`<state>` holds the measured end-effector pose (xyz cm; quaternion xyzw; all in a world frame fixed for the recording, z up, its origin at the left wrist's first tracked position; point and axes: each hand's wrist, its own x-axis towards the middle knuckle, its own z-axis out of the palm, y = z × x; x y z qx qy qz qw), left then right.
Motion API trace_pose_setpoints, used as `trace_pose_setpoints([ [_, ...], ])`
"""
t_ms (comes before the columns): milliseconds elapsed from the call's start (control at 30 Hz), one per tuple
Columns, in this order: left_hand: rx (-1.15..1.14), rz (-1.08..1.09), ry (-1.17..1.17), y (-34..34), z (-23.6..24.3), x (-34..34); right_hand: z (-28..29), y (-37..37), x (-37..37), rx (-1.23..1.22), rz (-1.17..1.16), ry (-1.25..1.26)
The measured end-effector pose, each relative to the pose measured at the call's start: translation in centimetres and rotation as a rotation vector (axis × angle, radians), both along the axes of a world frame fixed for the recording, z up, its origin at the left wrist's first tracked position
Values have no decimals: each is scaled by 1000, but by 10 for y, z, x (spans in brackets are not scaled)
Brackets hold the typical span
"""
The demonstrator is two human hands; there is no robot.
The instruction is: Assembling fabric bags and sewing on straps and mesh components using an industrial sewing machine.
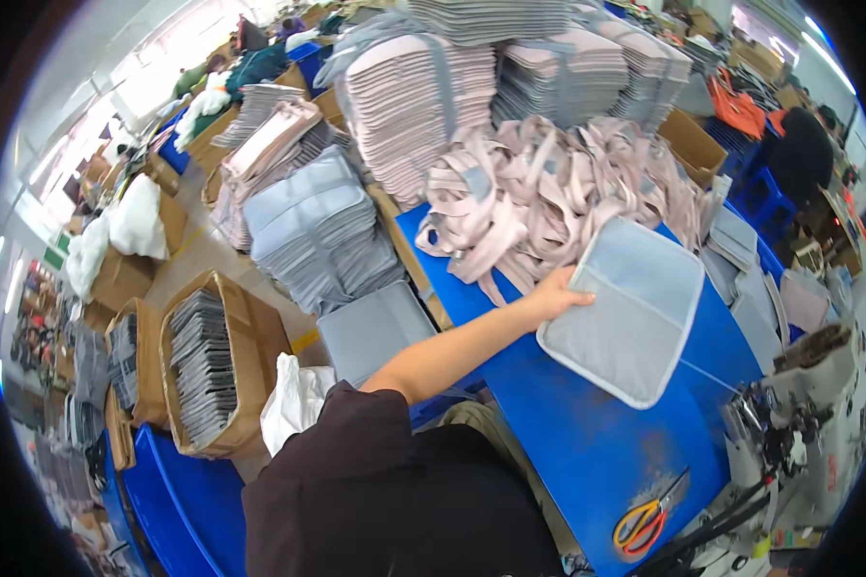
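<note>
My left hand (553, 294) reaches across the blue table and grips the left edge of a grey quilted fabric panel (635, 308), thumb on top. The panel has rounded corners, a pale bound edge and a seam across its middle. From its right side a thin thread (710, 373) runs toward the sewing machine (799, 423). Just beyond the panel lies a tangled heap of pale pink fabric straps (520, 197). My right hand is out of view.
Scissors with yellow and red handles (645, 524) lie on the blue tabletop (568, 433) near its front. Tied stacks of pink and grey panels (419, 101) rise at the back. Left of the table are a grey stack (313, 226) and a cardboard box of panels (250, 327).
</note>
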<state>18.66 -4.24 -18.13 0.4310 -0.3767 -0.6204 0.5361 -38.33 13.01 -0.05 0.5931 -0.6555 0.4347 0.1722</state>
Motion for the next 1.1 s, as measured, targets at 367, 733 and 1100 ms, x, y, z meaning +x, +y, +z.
trace_pose_setpoints([
  [367,-102,16,48,30,20,-6,-130,80,110,806,288,-111],
  [733,35,70,-95,50,39,-14,-128,49,141,862,553,-909],
  [1100,-231,7,-840,91,144,-30,-123,-11,177,848,334,-544],
])
